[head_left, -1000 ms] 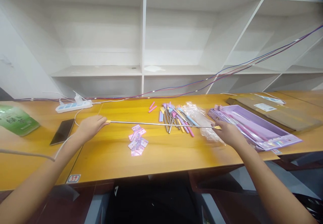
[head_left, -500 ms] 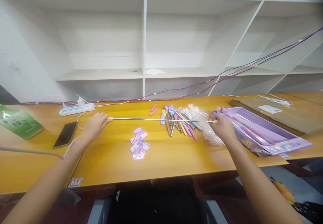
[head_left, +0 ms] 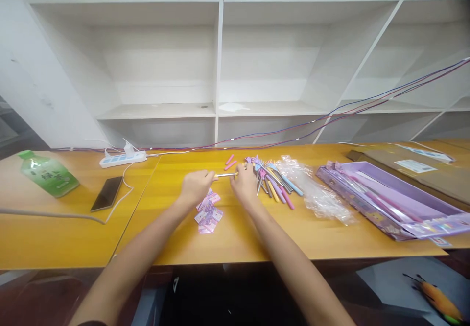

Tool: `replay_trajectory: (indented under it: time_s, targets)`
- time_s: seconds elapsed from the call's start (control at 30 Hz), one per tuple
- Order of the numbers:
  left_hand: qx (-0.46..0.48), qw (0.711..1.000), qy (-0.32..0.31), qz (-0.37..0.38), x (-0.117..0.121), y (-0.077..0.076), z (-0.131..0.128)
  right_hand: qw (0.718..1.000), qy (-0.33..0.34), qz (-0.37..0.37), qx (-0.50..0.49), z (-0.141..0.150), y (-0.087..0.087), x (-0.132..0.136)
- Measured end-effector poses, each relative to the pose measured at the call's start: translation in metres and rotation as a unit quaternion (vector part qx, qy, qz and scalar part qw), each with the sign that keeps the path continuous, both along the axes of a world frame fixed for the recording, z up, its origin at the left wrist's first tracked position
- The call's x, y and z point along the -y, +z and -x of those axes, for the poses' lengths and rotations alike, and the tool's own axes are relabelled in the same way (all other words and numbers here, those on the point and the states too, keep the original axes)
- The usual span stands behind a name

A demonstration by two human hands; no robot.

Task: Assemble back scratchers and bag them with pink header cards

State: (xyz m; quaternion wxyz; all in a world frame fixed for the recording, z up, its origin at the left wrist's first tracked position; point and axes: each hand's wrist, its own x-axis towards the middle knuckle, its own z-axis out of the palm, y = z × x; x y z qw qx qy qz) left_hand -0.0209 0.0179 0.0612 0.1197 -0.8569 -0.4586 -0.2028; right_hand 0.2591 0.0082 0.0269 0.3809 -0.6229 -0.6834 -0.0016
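Observation:
Between my two hands is a telescopic back scratcher (head_left: 225,174), a short metal rod with a yellow end. My left hand (head_left: 197,187) is closed around its left end, and my right hand (head_left: 244,184) grips the right end, hiding the tip. Just beyond my right hand lies a pile of back scratchers (head_left: 276,183) with small hand-shaped heads and pink, yellow, blue and purple handles. Pink and purple printed cards (head_left: 209,216) lie in a loose heap below my left hand. Two pink tubes (head_left: 230,162) rest behind my hands.
Crumpled clear plastic (head_left: 317,191) lies right of the pile, beside a purple box (head_left: 374,179) and a flat cardboard carton (head_left: 407,167). At left are a green-labelled bottle (head_left: 49,174), a phone (head_left: 107,194) and a white power strip (head_left: 123,158). White shelves (head_left: 218,61) stand behind.
My hands have moved toward each other, and the long rod between them has slid together into a short length. The view has shifted slightly left.

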Motion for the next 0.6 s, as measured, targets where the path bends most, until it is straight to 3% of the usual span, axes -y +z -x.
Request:
replay_trajectory:
  time_s: [0.1,0.23,0.37,0.6]
  targets:
    - [-0.003,0.999,-0.018,0.035,-0.004,-0.023,-0.007,1.000,0.006,0.000,0.002,0.034,-0.017,-0.006]
    - [0.012,0.992,-0.034,0.119,-0.018,-0.040,0.022,0.994,0.078,0.058,-0.048,0.033,-0.036,0.001]
    - [0.056,0.986,-0.027,0.152,-0.014,-0.040,0.027,0.989,0.095,0.047,-0.102,0.036,-0.041,0.006]
    - [0.107,0.983,-0.024,0.147,0.003,-0.038,0.008,0.984,-0.007,-0.011,-0.176,0.015,-0.034,-0.001]
